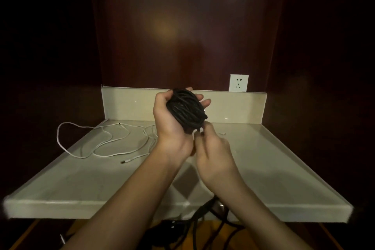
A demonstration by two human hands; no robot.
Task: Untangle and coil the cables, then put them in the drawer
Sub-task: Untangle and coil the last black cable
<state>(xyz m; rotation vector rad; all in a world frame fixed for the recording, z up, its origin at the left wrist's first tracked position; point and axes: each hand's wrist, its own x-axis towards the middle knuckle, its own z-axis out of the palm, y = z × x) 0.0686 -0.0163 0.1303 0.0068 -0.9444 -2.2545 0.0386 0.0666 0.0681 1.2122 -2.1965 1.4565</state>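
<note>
The left hand (172, 119) is curling its fingers round a black cable coil (186, 109), held above the counter (263, 168), while the right hand (211, 148) is pinching something small and pale at the coil's lower edge. Keeping the loops squeezed together should help while securing them. A white cable (101, 144) is lying loose on the counter's left.

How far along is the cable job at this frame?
Partly done. The black cable coil is wound and held in the left hand, while the right hand pinches something small and white at its base, apparently securing it. The white cable lies loose and uncoiled on the counter. More black cable hangs below. Nothing stowed yet.
</note>
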